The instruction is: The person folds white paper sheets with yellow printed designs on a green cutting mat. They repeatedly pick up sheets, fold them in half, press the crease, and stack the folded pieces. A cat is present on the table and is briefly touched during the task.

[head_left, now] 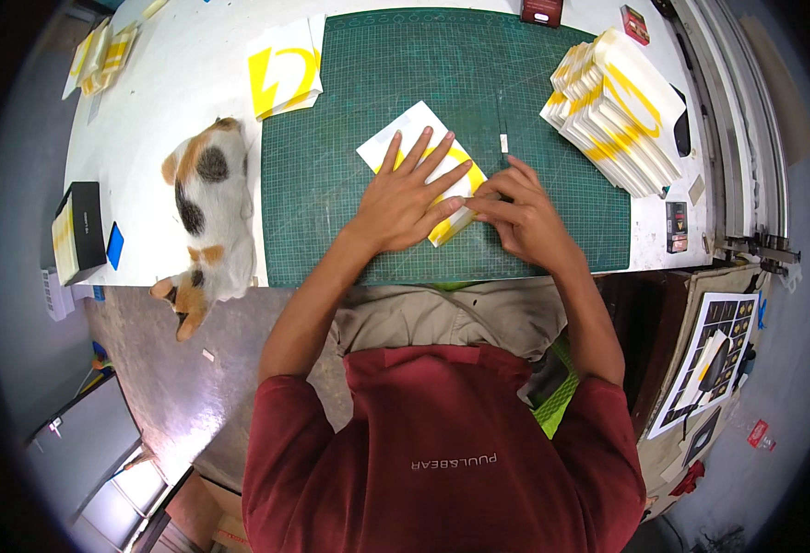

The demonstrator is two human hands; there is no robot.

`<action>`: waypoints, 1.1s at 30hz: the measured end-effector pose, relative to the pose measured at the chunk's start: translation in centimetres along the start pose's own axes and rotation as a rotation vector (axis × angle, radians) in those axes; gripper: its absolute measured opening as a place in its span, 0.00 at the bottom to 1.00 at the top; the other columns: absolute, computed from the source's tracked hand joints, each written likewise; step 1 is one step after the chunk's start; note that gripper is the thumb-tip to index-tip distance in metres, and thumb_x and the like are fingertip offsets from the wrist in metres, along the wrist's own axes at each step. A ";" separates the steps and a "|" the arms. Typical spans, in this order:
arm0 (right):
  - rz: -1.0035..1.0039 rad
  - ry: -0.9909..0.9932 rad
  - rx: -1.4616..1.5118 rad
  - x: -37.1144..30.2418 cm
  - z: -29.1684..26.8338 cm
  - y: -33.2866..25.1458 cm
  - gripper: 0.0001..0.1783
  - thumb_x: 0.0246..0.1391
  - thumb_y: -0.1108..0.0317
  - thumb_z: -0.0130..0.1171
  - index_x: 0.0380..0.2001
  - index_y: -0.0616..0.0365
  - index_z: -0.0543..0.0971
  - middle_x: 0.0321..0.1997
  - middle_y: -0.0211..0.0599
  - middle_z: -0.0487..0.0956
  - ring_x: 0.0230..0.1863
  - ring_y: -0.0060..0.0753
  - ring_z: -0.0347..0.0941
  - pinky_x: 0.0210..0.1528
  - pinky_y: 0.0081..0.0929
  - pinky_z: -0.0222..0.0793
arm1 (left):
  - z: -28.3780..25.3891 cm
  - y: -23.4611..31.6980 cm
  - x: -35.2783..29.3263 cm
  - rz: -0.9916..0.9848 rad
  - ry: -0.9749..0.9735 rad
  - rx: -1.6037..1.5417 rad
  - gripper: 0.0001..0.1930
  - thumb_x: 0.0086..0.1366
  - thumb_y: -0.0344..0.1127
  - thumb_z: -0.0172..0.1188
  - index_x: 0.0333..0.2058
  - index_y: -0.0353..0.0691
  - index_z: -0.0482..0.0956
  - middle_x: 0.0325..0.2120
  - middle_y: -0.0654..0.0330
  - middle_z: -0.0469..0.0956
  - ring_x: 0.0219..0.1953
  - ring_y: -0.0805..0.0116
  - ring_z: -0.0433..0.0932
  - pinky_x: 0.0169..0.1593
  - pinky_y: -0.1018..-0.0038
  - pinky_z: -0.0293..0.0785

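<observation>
A folded white paper piece with yellow print (417, 118) lies at a slant on the green cutting mat (359, 83). My left hand (405, 195) rests on it, fingers spread and pressed flat. At the paper's near right edge is my right hand (525, 214), its thumb and fingertips closed together on that edge. The exact grip is partly hidden by the fingers. Just beyond my right hand, a thin tool-like strip with a white tag (503, 143) lies on the mat.
A tall stack of similar folded papers (621, 115) leans at the right. More folded sheets (285, 74) lie at the mat's far left corner. A calico cat (211, 198) lies along the left side, head over the table edge. A black box (80, 230) stands farther left.
</observation>
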State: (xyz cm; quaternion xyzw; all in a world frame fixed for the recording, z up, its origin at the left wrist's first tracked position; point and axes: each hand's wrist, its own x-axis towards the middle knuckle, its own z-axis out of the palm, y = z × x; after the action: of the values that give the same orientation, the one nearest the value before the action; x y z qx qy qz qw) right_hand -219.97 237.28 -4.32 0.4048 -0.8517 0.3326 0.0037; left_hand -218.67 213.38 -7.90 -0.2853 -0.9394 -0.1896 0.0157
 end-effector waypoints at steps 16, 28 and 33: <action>0.228 0.184 -0.185 -2.1 -0.5 1.6 0.16 0.50 0.69 0.68 0.44 0.49 0.86 0.35 0.32 0.74 0.41 0.34 0.71 0.51 0.37 0.57 | -1.2 0.1 0.1 0.025 -0.066 -0.029 0.49 0.53 0.76 0.58 0.69 0.55 0.64 0.74 0.53 0.46 0.76 0.46 0.39 0.74 0.42 0.29; 0.428 0.350 -0.271 -6.3 2.8 -2.0 0.20 0.53 0.75 0.62 0.51 0.57 0.80 0.31 0.37 0.74 0.32 0.39 0.69 0.37 0.37 0.58 | -1.5 -0.2 0.1 0.035 -0.102 -0.041 0.45 0.58 0.69 0.59 0.70 0.56 0.61 0.75 0.54 0.43 0.77 0.46 0.37 0.74 0.44 0.26; 0.478 0.402 -0.253 -7.4 5.2 -5.1 0.25 0.49 0.73 0.63 0.54 0.55 0.80 0.30 0.35 0.72 0.32 0.38 0.68 0.38 0.37 0.57 | -1.5 -0.5 0.1 0.042 -0.134 -0.076 0.41 0.62 0.62 0.58 0.70 0.55 0.61 0.75 0.54 0.43 0.77 0.46 0.36 0.74 0.44 0.26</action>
State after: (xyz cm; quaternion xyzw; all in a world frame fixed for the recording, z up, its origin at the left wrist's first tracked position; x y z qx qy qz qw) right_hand -210.09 237.03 -7.54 0.1163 -0.9392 0.2892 0.1438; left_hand -219.11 212.50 -6.70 -0.3176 -0.9242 -0.2050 -0.0541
